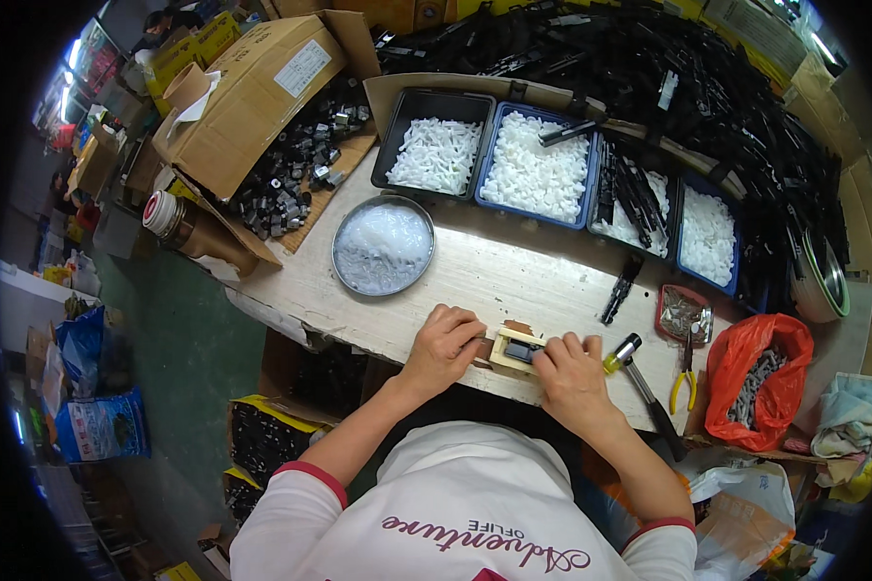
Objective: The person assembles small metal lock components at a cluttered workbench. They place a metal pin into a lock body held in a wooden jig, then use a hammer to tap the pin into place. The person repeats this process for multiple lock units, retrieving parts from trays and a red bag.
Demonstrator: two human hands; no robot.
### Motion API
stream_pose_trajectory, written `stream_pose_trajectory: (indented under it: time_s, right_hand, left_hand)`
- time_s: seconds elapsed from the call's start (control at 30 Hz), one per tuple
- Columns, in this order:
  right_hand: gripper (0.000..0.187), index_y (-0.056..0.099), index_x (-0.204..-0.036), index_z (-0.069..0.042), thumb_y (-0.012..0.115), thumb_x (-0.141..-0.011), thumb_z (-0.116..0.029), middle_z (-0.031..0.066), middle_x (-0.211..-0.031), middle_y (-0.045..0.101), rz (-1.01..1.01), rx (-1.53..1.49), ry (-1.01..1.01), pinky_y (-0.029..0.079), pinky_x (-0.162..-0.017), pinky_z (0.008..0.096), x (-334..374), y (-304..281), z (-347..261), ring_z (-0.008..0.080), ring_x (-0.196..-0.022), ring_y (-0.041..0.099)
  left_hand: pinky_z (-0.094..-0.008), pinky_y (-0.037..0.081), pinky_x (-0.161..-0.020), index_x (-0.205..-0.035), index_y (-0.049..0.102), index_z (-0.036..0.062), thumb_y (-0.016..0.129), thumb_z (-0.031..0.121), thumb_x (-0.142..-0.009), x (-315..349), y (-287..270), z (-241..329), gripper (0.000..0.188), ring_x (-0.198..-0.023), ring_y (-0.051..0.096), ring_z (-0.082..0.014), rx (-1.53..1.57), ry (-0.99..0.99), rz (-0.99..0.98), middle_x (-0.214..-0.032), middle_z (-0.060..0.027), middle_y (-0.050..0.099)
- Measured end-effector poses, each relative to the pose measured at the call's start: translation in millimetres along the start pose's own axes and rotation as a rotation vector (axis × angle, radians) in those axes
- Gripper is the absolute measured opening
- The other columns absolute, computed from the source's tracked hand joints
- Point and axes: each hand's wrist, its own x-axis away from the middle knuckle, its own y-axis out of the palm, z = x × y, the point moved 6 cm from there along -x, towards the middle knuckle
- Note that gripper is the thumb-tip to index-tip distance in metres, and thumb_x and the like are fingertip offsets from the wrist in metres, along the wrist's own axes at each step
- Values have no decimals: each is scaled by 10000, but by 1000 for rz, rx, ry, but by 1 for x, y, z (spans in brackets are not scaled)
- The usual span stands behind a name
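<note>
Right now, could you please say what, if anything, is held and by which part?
Right hand: cream block, apparently by its right end. Left hand: cannot be told.

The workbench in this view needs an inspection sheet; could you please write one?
Surface: pale workbench, its front-left edge ragged.
Work items: pale fixture holding a dark piece.
Clutter: round tray of translucent material, four bins with white parts, yellow-headed hammer, yellow-handled pliers, red bag of grey parts.
Hands: left hand at the fixture's left end, right hand at its right end; exact grips unclear.
Cables: nothing seen.
Surroundings: open cardboard box beside dark parts, heap of black parts behind the bins, green floor at left.
</note>
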Motion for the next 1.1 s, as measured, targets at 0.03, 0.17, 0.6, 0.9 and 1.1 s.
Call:
stream_pose_trajectory:
  time_s: [0.03, 0.17, 0.6, 0.9, 1.1]
  right_hand:
    - [130, 565, -748, -59, 577, -618, -63, 70, -777, 489, -14, -16, -11, 313, -712, 389, -3, 6, -2, 227, -793, 468]
    - [148, 569, -772, -57, 585, -627, -32, 64, -808, 498, -71, -77, -33, 324, -715, 362, -6, 8, 0, 218, -812, 484]
    - [324, 522, -1012, -72, 648, -716, -25, 58, -785, 511, 42, -711, 205, 347, -736, 321, 5, 9, 35, 212, -761, 493]
    - [322, 528, -1024, -66, 647, -726, -38, 58, -789, 530, 94, -684, 156, 350, -735, 317, 8, 13, 37, 212, -751, 504]
    - [281, 547, -995, -65, 649, -733, -59, 55, -757, 535, 124, -669, 164, 342, -707, 313, 7, 13, 36, 210, -719, 495]
  left_hand:
    - [-331, 445, -649, -897, 619, 13, 649, -27, -661, 0, -2, 0, 240, -779, 531, -258, -73, 22, -11, -836, -101, 575]
    - [-337, 442, -649, -860, 608, 8, 653, -33, -655, 2, -8, -2, 214, -778, 532, -262, -207, -26, -32, -819, -99, 575]
    - [-319, 445, -698, -855, 594, 23, 676, -28, -626, -26, 30, 34, 248, -836, 497, -254, -8, 185, -395, -842, -73, 536]
    - [-245, 449, -584, -817, 614, 12, 685, 16, -715, -17, 37, -9, 125, -696, 505, -106, 682, -562, -298, -810, -15, 485]
    - [-159, 394, -453, -816, 624, -3, 671, -1, -753, -2, 44, -18, 79, -565, 471, -44, 811, -573, -218, -818, -5, 468]
